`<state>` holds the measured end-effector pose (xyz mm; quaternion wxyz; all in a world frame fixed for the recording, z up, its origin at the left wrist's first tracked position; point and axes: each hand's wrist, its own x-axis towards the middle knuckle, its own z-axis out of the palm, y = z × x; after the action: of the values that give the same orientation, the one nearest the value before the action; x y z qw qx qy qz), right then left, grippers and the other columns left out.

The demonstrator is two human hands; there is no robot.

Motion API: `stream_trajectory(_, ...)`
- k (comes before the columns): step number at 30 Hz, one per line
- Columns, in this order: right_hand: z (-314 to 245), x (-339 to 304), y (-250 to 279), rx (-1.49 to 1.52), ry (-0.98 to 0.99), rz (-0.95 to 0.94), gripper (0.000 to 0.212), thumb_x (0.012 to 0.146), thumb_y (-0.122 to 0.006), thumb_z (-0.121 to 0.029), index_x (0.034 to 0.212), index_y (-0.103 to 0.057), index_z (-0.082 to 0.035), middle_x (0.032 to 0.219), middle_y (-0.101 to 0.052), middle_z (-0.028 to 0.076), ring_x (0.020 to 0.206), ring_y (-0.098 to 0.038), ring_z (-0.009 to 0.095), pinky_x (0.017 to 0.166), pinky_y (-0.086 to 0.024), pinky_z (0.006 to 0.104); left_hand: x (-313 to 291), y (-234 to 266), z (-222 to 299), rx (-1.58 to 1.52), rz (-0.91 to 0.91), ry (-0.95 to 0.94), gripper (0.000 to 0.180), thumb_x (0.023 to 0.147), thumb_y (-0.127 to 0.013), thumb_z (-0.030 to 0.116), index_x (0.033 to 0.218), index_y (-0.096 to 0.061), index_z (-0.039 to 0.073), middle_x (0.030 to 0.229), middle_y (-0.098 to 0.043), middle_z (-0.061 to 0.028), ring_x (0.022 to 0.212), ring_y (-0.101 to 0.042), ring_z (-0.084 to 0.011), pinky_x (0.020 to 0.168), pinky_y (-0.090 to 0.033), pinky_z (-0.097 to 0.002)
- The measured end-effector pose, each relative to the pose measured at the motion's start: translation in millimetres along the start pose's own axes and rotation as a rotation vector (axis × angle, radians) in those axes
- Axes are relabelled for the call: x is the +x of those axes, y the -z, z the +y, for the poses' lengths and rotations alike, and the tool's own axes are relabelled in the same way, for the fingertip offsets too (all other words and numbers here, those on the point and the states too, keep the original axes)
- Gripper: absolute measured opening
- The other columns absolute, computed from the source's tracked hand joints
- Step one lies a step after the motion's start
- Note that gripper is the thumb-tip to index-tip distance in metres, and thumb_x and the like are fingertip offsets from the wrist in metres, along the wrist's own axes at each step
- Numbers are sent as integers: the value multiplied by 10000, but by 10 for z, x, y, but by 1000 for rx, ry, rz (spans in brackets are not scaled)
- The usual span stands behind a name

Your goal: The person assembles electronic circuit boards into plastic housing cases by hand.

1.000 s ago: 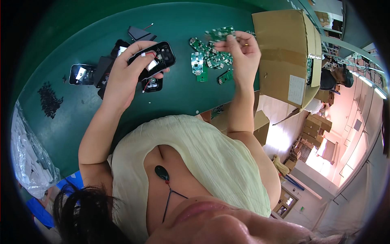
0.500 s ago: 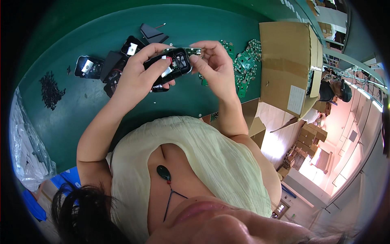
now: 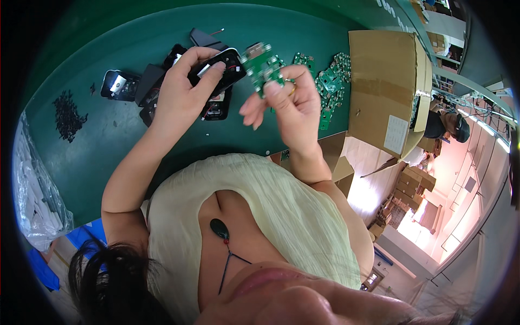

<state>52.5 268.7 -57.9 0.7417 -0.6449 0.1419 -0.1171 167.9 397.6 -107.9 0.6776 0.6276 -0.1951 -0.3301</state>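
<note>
My left hand (image 3: 189,81) is closed on a black plastic housing (image 3: 232,69), tilted, its open inner side partly showing beneath my thumb. Just to its right, my right hand (image 3: 287,103) pinches a green circuit board (image 3: 261,64) between thumb and fingers. The board stands apart from the housing, raised above the table. Below the left hand, another black housing (image 3: 218,108) with a white part and a red wire lies on the table. More dark housings (image 3: 150,84) sit partly hidden behind the left hand.
On the green table (image 3: 130,157), a black housing with a silver part (image 3: 120,85) and a heap of small black pieces (image 3: 69,115) lie left. Green circuit boards (image 3: 327,84) are piled right, beside a large cardboard box (image 3: 382,86). A clear plastic bag (image 3: 40,200) rests at the left edge.
My right hand has drawn the circuit board away from the housing, and it now shows its flat face. My left hand still holds the housing, turned and raised slightly.
</note>
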Motion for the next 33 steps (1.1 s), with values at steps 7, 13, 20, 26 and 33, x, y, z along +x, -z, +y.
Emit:
stream_trajectory(7, 29, 2, -126, 89, -75, -53, 169, 902, -495, -52, 977, -354, 3, 700, -628, 183, 537, -618, 190, 438, -482, 245, 3, -13, 1, 61, 28, -124, 187, 870, -557, 109, 1014, -545, -10, 904, -605, -60, 809, -558, -94, 712, -460, -241)
stream_trajectory(13, 25, 13, -141, 78, -87, -35, 175, 901, -500, -59, 974, -357, 11, 700, -630, 178, 522, -611, 180, 436, -480, 241, -14, 7, 6, 111, 17, -149, 193, 863, -563, 105, 1018, -544, -8, 929, -610, -60, 856, -563, -106, 748, -454, -246)
stream_trajectory(20, 51, 30, -143, 32, -67, -45, 138, 908, -474, -72, 969, -363, -18, 657, -622, 196, 498, -608, 212, 413, -468, 259, -20, -3, 34, 102, 21, -136, 188, 861, -559, 93, 1021, -543, -5, 937, -612, -70, 871, -570, -115, 761, -455, -253)
stream_trajectory(26, 90, 39, -124, 25, -95, -22, 144, 905, -482, -73, 963, -365, -14, 659, -622, 190, 502, -607, 204, 417, -463, 254, -14, 1, 2, 111, 36, -184, 183, 861, -552, 91, 1018, -543, -4, 940, -615, -73, 880, -569, -115, 766, -456, -257)
stream_trajectory(33, 169, 77, -81, 6, -122, 34, 162, 905, -493, -90, 960, -365, -8, 648, -620, 178, 486, -596, 202, 411, -453, 252, -65, -29, 45, -59, -36, -91, 267, 865, -555, 106, 1101, -519, -14, 982, -608, -68, 895, -562, -109, 780, -444, -246)
